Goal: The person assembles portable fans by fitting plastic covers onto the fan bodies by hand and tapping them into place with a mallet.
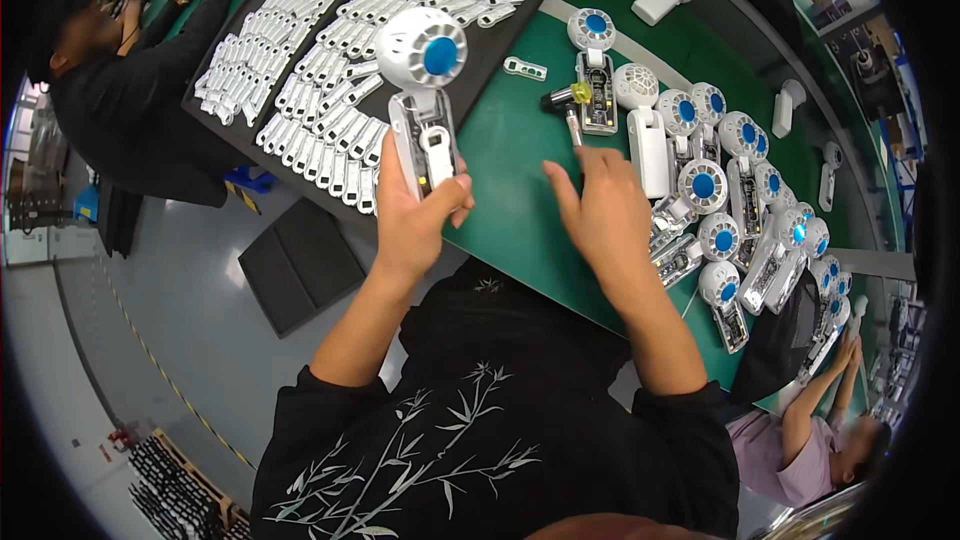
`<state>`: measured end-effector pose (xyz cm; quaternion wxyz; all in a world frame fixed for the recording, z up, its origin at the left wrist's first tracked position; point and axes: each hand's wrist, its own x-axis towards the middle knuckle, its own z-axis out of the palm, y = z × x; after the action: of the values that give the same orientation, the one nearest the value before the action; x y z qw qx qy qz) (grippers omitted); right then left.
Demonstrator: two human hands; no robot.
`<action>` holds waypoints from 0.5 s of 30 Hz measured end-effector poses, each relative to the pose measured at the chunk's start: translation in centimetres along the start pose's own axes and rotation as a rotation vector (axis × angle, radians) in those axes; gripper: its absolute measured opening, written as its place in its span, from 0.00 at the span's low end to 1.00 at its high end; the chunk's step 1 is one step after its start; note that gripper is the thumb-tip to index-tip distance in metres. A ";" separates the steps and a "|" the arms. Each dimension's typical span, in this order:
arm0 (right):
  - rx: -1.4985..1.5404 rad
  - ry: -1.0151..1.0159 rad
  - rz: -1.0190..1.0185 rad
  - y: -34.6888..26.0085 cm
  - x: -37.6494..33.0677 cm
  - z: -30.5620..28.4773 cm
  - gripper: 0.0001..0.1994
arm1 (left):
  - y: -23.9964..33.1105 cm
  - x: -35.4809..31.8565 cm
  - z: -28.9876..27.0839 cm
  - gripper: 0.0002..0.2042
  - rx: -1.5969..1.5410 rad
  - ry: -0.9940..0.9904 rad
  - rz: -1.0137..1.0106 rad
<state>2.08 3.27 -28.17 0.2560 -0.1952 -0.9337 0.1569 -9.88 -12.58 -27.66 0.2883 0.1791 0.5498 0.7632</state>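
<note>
In my left hand (415, 225) is a white handheld fan (422, 65), upright, with a round head and a blue disc at its centre. Its handle front shows internal parts, and a small white cover strip (437, 155) lies over it under my thumb. My right hand (610, 205) is over the green table, thumb spread away from the fingers. Its fingertips are at the handle end of a small mallet (573, 120) with a black and yellow head; whether they touch it is unclear. Just beyond the mallet lies another fan (597, 90) with its handle uncovered.
A black divided tray (262, 118) at the far left holds rows of white cover strips. One loose strip (525, 68) lies on the green table (510, 165). Several fans (703, 185) crowd the right side. Co-workers are at the left (130, 90) and lower right (800, 440).
</note>
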 end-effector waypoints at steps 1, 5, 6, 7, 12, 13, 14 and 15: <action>-0.139 -0.135 0.087 0.8 -0.4 0.6 0.18 | 0.3 -0.2 -0.1 0.26 -0.051 0.023 -0.011; 0.256 -0.400 0.527 2.7 0.3 0.3 0.15 | 1.3 0.1 -0.8 0.24 -0.190 0.063 -0.067; 0.524 -0.457 0.701 2.6 0.7 0.1 0.14 | 1.5 0.2 -0.8 0.24 -0.230 0.044 -0.089; 0.525 -0.476 0.686 1.8 1.0 -0.6 0.14 | 1.6 0.0 -0.7 0.24 -0.272 0.029 -0.109; 0.975 -0.411 0.528 -2.2 0.6 -5.2 0.13 | 2.5 -0.4 -0.6 0.24 -0.310 -0.005 -0.122; 0.892 -0.224 0.313 -2.8 0.1 -5.5 0.14 | 2.7 -0.5 -0.5 0.25 -0.307 -0.023 -0.121; 0.890 -0.229 0.299 -3.2 -0.2 -5.8 0.14 | 2.9 -0.7 -0.4 0.26 -0.304 -0.040 -0.119; 0.998 -0.119 0.152 -3.4 -0.6 -6.0 0.13 | 3.0 -0.8 -0.2 0.28 -0.301 -0.058 -0.115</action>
<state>4.82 1.16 -22.14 0.2523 -0.1071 -0.7410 0.6130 -10.14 -13.97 -24.84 0.3707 0.1241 0.4301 0.8137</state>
